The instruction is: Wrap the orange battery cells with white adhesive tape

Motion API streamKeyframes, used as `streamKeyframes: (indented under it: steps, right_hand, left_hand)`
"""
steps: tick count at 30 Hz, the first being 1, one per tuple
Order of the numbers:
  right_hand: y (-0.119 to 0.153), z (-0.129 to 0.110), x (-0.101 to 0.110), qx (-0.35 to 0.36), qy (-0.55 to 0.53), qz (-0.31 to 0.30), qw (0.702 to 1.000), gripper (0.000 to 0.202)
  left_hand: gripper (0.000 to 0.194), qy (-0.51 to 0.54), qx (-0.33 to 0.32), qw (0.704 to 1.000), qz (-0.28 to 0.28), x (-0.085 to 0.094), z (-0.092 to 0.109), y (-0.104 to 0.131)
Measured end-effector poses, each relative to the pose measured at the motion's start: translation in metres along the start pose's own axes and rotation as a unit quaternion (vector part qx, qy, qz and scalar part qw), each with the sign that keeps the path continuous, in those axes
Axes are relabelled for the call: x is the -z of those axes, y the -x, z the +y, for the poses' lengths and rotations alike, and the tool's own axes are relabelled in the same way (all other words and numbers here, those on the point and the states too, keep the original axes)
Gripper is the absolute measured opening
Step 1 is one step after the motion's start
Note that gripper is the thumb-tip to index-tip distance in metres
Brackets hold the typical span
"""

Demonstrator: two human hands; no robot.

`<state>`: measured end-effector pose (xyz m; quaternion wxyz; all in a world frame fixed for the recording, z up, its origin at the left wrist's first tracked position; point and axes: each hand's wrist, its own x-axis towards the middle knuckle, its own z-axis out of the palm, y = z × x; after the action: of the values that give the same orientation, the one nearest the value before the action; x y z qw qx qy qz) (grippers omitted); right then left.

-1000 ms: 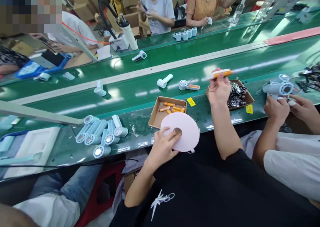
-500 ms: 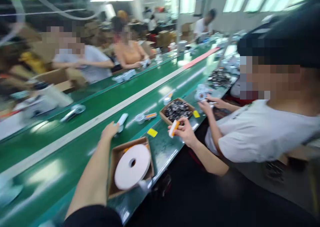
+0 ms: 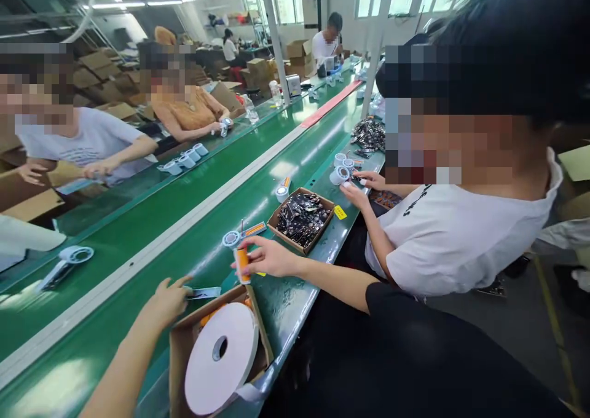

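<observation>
My left hand (image 3: 166, 302) is over the green belt, its fingers closed around one end of a light-blue casing (image 3: 206, 293); the hand hides the rest of that piece. Between the thumb and fingers of my right hand (image 3: 273, 259) is an orange cylindrical battery (image 3: 242, 265) with a white strip along its side. Just behind the battery lies another light-blue casing with a round head (image 3: 231, 239) and an orange strip in its handle. Below both hands, a cardboard box (image 3: 177, 369) contains a large white tape roll (image 3: 203, 369) and some orange pieces.
A box of dark small parts (image 3: 304, 218) stands beyond my right arm. A co-worker in a white shirt (image 3: 442, 240) sits close on the right, handling round-headed casings. Other people work across the belt (image 3: 184, 221). One casing (image 3: 69, 264) lies at far left.
The view has swung rightward. My right hand has brought the battery leftward, closer to my left hand. The casing at my left hand now sits lower, near the tape box.
</observation>
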<state>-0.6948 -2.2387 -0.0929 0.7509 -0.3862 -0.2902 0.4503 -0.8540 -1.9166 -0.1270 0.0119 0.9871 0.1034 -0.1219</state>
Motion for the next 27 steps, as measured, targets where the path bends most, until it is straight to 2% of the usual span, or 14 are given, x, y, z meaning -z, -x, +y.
streamKeyframes:
  steps: [3, 6, 8, 11, 13, 16, 18, 22, 25, 27]
  right_hand:
    - [-0.053, 0.025, -0.025, -0.022, 0.039, -0.076, 0.996, 0.059]
    - [-0.086, 0.04, -0.039, -0.024, 0.155, -0.104, 0.982, 0.058]
    - [-0.094, 0.044, -0.045, -0.012, 0.308, -0.097, 0.946, 0.054]
    - [-0.099, 0.045, -0.048, -0.006, 0.538, -0.109, 0.836, 0.046]
    - [-0.102, 0.048, -0.049, -0.005, 0.588, -0.134, 0.798, 0.042]
    - [-0.106, 0.057, -0.049, -0.002, 0.622, -0.164, 0.766, 0.042]
    - [-0.107, 0.06, -0.05, 0.001, 0.655, -0.17, 0.737, 0.045]
    - [-0.097, 0.052, -0.059, -0.001, 0.71, -0.171, 0.683, 0.046]
    - [-0.077, 0.043, -0.07, -0.019, 0.723, -0.153, 0.673, 0.032]
    - [-0.073, 0.041, -0.075, -0.041, 0.715, -0.123, 0.687, 0.025]
  left_hand:
    - [0.031, 0.006, 0.005, 0.996, -0.091, 0.016, 0.003, -0.003]
    - [0.035, 0.084, 0.059, 0.99, -0.096, 0.038, 0.009, -0.003]
    - [0.038, 0.135, 0.059, 0.986, -0.081, 0.05, 0.018, 0.001]
    - [0.035, 0.144, 0.129, 0.981, -0.033, 0.053, 0.031, 0.004]
    - [0.035, 0.15, 0.167, 0.975, -0.016, 0.047, 0.036, 0.003]
    - [0.034, 0.159, 0.206, 0.965, -0.006, 0.034, 0.039, 0.001]
    - [0.033, 0.166, 0.222, 0.961, -0.002, 0.033, 0.04, -0.002]
    - [0.033, 0.173, 0.21, 0.962, 0.001, 0.051, 0.055, -0.004]
    - [0.039, 0.156, 0.166, 0.974, -0.016, 0.062, 0.071, 0.003]
    - [0.047, 0.115, 0.163, 0.979, -0.033, 0.059, 0.066, 0.001]
